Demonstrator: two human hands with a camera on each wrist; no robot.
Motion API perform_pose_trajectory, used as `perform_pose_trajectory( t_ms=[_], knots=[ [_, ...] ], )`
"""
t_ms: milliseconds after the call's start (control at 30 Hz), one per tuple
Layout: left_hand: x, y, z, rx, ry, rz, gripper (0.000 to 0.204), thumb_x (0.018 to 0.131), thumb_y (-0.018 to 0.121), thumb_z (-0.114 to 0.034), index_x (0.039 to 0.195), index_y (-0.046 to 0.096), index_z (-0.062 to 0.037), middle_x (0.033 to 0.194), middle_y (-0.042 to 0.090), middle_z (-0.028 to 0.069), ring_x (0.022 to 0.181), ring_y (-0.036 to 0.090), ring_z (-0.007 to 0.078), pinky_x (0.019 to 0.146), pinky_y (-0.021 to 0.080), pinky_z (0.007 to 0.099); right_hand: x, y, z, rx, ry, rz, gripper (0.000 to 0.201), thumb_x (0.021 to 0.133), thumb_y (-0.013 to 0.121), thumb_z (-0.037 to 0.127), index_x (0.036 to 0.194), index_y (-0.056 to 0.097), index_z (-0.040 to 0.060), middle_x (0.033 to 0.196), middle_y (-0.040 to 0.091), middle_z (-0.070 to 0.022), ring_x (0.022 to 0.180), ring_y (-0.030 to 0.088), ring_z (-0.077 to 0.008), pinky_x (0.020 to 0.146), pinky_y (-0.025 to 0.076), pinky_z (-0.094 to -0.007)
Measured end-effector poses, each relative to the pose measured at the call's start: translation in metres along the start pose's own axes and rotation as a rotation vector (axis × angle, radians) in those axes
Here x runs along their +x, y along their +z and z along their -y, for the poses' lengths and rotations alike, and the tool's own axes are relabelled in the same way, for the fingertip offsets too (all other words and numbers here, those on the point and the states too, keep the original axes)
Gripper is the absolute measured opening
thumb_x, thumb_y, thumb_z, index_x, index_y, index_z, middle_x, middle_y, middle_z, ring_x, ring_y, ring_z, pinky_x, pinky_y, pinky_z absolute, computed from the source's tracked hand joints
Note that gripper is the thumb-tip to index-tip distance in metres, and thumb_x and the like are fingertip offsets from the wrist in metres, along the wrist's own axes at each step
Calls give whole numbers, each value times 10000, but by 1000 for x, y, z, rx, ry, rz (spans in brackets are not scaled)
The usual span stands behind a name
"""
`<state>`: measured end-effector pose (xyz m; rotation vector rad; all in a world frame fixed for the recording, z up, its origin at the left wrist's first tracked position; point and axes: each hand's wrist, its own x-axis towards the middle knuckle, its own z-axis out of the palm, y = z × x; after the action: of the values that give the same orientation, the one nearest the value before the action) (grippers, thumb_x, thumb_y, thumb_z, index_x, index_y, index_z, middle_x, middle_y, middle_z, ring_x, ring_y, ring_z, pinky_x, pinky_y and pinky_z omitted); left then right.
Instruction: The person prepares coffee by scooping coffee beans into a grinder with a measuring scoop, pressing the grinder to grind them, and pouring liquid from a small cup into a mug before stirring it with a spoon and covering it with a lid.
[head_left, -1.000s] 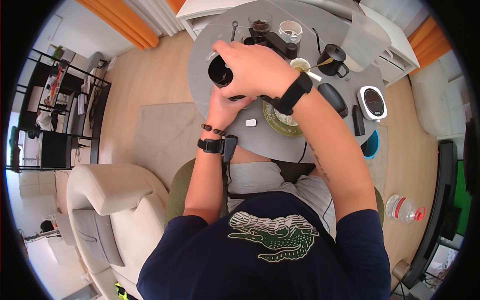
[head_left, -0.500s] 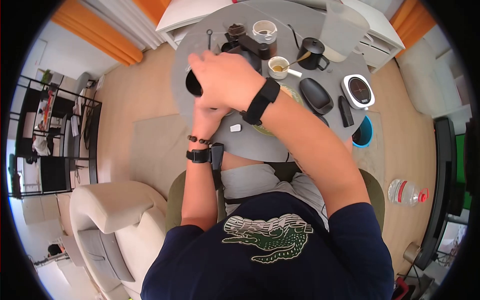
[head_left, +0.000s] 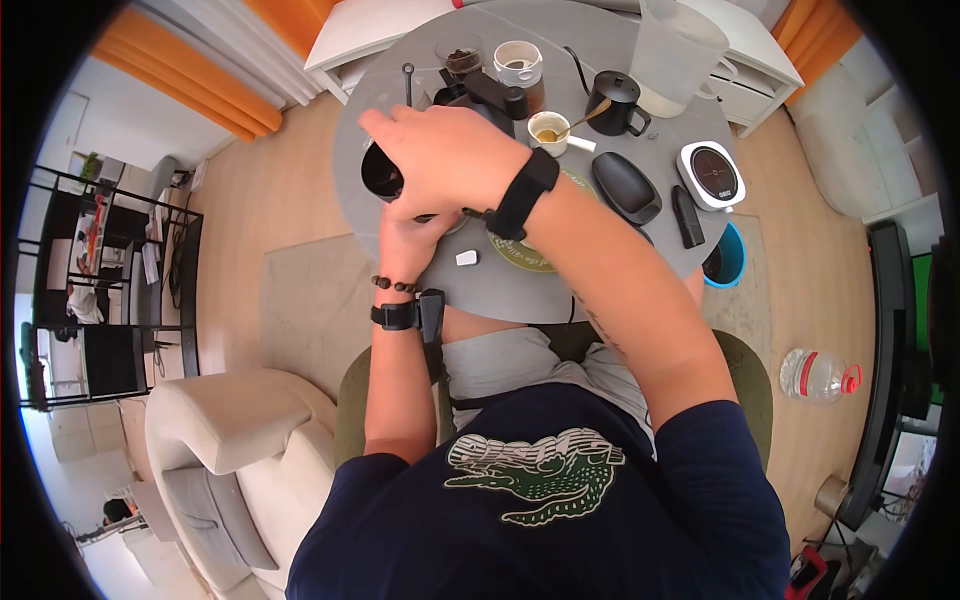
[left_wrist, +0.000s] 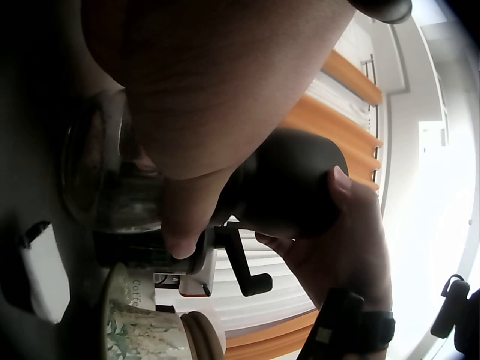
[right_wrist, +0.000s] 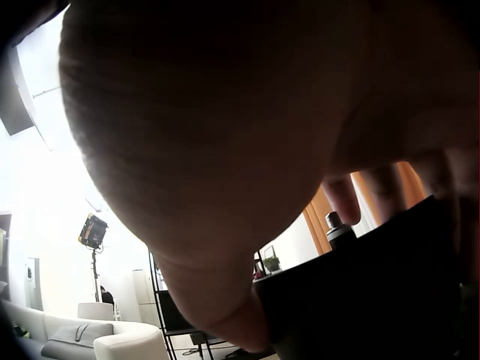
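In the head view, the right hand grips a black cylindrical container from above, its dark opening facing left. Below it the left hand is partly hidden by the right. The left wrist view shows the left hand curled round a clear glass jar with a dark collar, thumb near the collar. Beyond it, the right hand's fingers hold the black container, which is tilted. From the right wrist, the right hand lies around the dark container; its contents cannot be made out.
On the grey table are a small white piece, a green plate, a white-handled cup, a black kettle, a clear pitcher, a black oval dish and a white round-faced device.
The head view has shifted, so the table items appear further left. Both hands keep their hold, and the black container has moved slightly left and toward the body relative to the table.
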<state>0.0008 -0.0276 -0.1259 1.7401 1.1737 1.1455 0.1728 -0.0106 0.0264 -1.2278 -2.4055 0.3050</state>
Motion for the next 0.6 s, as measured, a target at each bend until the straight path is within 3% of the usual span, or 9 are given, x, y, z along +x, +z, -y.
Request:
perform_pose_trajectory(
  t_ms=[167, 233, 267, 333, 367, 433, 467, 533, 600],
  knots=[
    [2, 5, -2, -36, 60, -46, 414, 918, 853, -35, 1305, 720, 27, 1193, 828, 80, 1100, 766, 172, 976, 595, 356, 1, 1, -9, 68, -71, 110, 915, 743, 840, 245, 1590, 538, 76, 1327, 724, -176, 1173, 737, -445, 1009, 609, -524],
    [2, 8, -10, -82, 124, -119, 353, 922, 836, -27, 1254, 731, 31, 1116, 824, 71, 1051, 762, 165, 944, 600, 357, -2, 16, -13, -23, -89, -51, 890, 746, 867, 279, 1553, 556, 66, 1308, 717, -203, 1115, 758, -453, 968, 625, -521],
    [1, 6, -2, -80, 122, -121, 353, 922, 836, -27, 1254, 731, 31, 1116, 824, 71, 1051, 762, 165, 944, 600, 357, -4, 14, -7, -21, -90, -50, 890, 746, 867, 279, 1553, 556, 66, 1308, 717, -203, 1115, 758, -453, 968, 625, -521],
    [0, 1, 19, 50, 28, -53, 292, 926, 816, -21, 1202, 739, 36, 1031, 813, 60, 1006, 754, 157, 897, 602, 349, -8, 5, 10, -66, 128, -5, 718, 735, 929, 289, 1336, 636, 27, 1197, 746, -217, 1020, 794, -429, 859, 659, -511],
    [1, -2, 13, 50, 27, -52, 292, 926, 816, -21, 1202, 739, 36, 1031, 813, 60, 1006, 754, 157, 897, 602, 349, -7, 6, 10, -65, 129, -5, 718, 735, 929, 289, 1336, 636, 27, 1197, 746, -217, 1020, 794, -429, 859, 659, -511],
    [5, -8, 1, 56, -186, 138, 644, 853, 970, -107, 1399, 656, 26, 1293, 791, 133, 1185, 754, 243, 1038, 581, 411, -3, 7, 7, -74, 93, -59, 681, 725, 940, 313, 1266, 649, 18, 1138, 751, -208, 984, 798, -413, 819, 660, -499],
    [5, -5, 2, 57, -186, 137, 644, 853, 970, -107, 1399, 656, 26, 1293, 791, 133, 1185, 754, 243, 1038, 581, 411, -3, 6, 5, -74, 92, -59, 681, 725, 940, 313, 1266, 649, 18, 1138, 751, -208, 984, 798, -413, 819, 660, -499],
    [2, 3, 5, 8, 99, -40, 249, 933, 812, -4, 1172, 759, 40, 1079, 838, 66, 1024, 769, 147, 886, 603, 329, -2, 5, 2, -74, 13, -71, 683, 713, 946, 324, 1244, 638, 24, 1105, 755, -193, 985, 797, -398, 813, 659, -497],
    [2, 6, 3, -45, 96, -55, 276, 936, 821, 2, 1203, 758, 35, 1123, 839, 71, 1048, 771, 148, 912, 604, 330, 1, 5, -3, -59, 3, -25, 737, 734, 921, 329, 1344, 622, 44, 1156, 749, -190, 1037, 785, -403, 868, 649, -497]
  ],
)
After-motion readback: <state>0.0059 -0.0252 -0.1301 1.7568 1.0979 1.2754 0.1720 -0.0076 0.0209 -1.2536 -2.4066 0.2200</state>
